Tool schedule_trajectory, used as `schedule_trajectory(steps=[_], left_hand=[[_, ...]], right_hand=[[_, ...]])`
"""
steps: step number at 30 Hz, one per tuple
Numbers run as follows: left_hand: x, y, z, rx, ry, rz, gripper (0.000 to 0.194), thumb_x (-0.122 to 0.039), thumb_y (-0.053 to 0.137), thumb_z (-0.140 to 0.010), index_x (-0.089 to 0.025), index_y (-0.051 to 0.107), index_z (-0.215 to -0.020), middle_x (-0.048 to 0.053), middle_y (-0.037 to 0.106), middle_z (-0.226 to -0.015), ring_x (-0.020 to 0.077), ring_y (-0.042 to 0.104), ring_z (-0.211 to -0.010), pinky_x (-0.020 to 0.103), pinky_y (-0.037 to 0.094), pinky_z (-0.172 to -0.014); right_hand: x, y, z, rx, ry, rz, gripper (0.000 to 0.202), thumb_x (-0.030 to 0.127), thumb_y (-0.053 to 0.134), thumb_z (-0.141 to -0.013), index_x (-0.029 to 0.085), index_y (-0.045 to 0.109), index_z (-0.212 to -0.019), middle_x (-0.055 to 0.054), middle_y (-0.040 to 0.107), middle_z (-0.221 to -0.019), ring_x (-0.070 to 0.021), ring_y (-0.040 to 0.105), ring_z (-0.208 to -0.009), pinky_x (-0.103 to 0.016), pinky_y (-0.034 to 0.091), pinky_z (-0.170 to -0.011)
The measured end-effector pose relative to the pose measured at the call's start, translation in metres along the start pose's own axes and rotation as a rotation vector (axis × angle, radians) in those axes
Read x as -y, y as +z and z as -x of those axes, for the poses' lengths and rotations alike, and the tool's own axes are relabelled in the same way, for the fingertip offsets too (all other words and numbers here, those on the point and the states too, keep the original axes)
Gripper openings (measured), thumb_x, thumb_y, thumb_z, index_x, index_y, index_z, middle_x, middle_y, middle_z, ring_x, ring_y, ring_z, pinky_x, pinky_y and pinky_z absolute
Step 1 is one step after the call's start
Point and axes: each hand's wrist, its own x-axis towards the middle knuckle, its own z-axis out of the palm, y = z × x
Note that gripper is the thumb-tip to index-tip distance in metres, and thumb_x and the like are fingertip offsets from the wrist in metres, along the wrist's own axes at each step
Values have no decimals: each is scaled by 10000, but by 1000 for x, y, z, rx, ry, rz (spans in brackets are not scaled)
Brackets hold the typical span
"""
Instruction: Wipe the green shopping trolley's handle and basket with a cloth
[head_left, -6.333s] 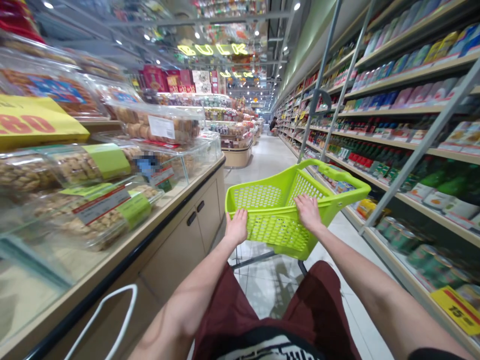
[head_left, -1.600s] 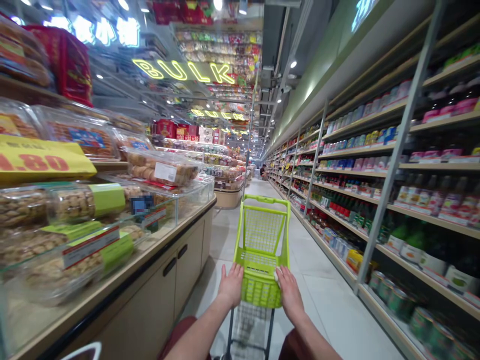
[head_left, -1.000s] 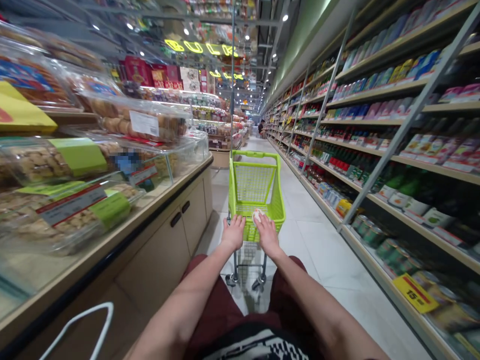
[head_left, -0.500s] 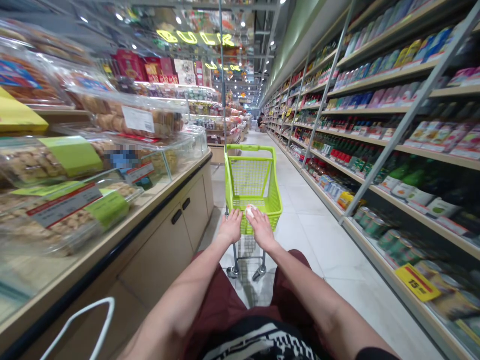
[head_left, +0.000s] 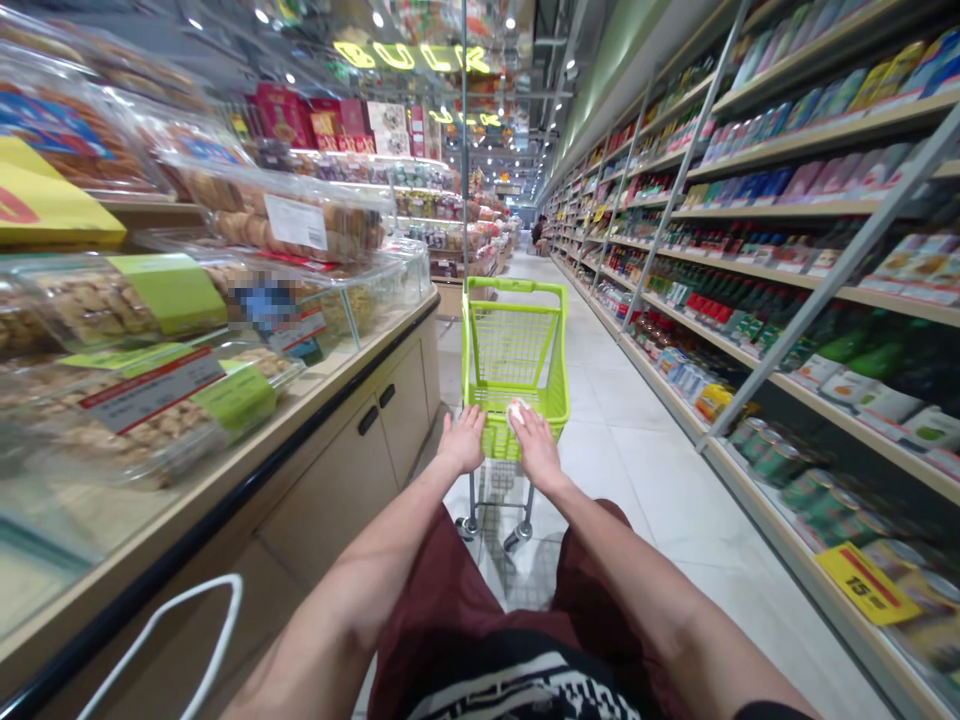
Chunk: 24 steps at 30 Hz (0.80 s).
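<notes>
A lime-green shopping trolley [head_left: 517, 395] stands in the aisle in front of me, its grey wheels on the floor. My left hand [head_left: 463, 440] is at the left of its near edge, palm down, thumb apart and fingers stretched out; whether it touches the trolley I cannot tell. At the right of the same edge is my right hand [head_left: 536, 440], closed around a small crumpled white thing [head_left: 517, 408], which looks like tissue. The trolley basket's visible mesh shows no goods.
On the left runs a wooden counter [head_left: 322, 470] with clear plastic boxes of snacks [head_left: 142, 300]. A white looped handle [head_left: 229, 600] sticks up at its lower front. Tall shelves [head_left: 787, 270] of cans and bottles line the right. Far down the tiled aisle is a person [head_left: 538, 232].
My left hand's fingers have spread, with the thumb now apart. The trolley sits slightly farther right and higher in view, and the surroundings have shifted right too.
</notes>
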Motion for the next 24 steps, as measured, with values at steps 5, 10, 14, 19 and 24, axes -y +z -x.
schedule_trajectory(steps=[5,10,14,19,24], left_hand=[[10,7,5,-63,13,1,738,-228,466,-692,-125,157,-1354,88,78,-1461,214,39,-1336,493,76,-1061],[17,16,5,-116,7,30,736,-217,466,-689,-111,165,-1352,93,94,-1457,208,64,-1334,485,87,-1064],[18,17,5,-130,35,38,724,-221,460,-699,-119,164,-1352,91,100,-1457,215,64,-1334,478,98,-1065],[19,24,19,-127,-50,33,742,-221,467,-706,-104,129,-1356,107,82,-1458,215,39,-1335,465,120,-1064],[17,47,38,-48,-113,11,739,-204,469,-694,-88,150,-1351,111,92,-1454,210,61,-1334,463,134,-1063]], right_hand=[[22,6,-16,15,-119,-57,620,-5,354,-740,219,335,-1318,-68,279,-1400,-193,177,-1299,-428,189,-1028],[-22,-2,-2,-60,-7,-4,629,-24,357,-715,201,361,-1302,-98,311,-1381,-232,240,-1274,-470,223,-999],[-32,-2,8,-140,16,29,599,-16,353,-728,188,381,-1290,-103,306,-1383,-231,223,-1280,-457,234,-1001],[12,25,1,-128,-209,6,550,8,322,-790,192,353,-1307,-66,300,-1390,-195,146,-1310,-447,183,-1038],[28,70,20,34,-266,-15,485,35,338,-816,187,410,-1271,-71,360,-1356,-201,241,-1283,-457,232,-1022]])
